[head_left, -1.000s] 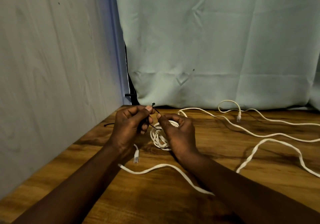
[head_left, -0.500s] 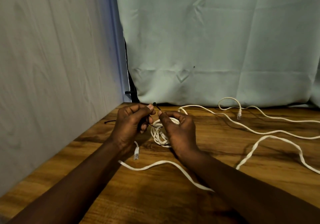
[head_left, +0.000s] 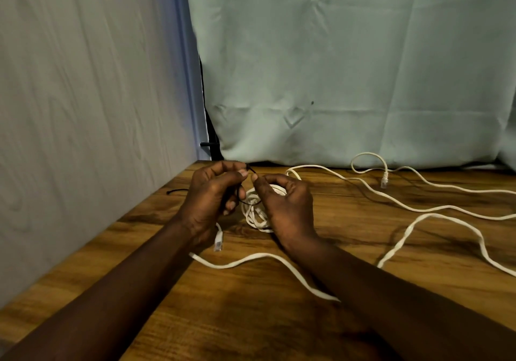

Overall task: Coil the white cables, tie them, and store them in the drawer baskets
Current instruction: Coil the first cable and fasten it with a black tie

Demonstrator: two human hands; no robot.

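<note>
White loose cable (head_left: 431,215) snakes across wooden table (head_left: 251,318).

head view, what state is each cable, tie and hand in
coiled cable, wound up, not yet tied
loose cable, uncoiled, sprawled across the table
black tie, pinched between both hands
left hand, pinching black tie
right hand, pinching black tie
spare tie, lying on table

Wood-grain table (head_left: 251,318) before me, dark streaks across brown top. Pale textured wall (head_left: 83,109) stood on my left, meeting table edge. Pale green cloth (head_left: 349,67) hung behind, creased, hem touching table's far edge. Bluish strip (head_left: 184,81) ran between wall and cloth. Black pole (head_left: 214,148) showed in corner gap. Light was dim.
</note>
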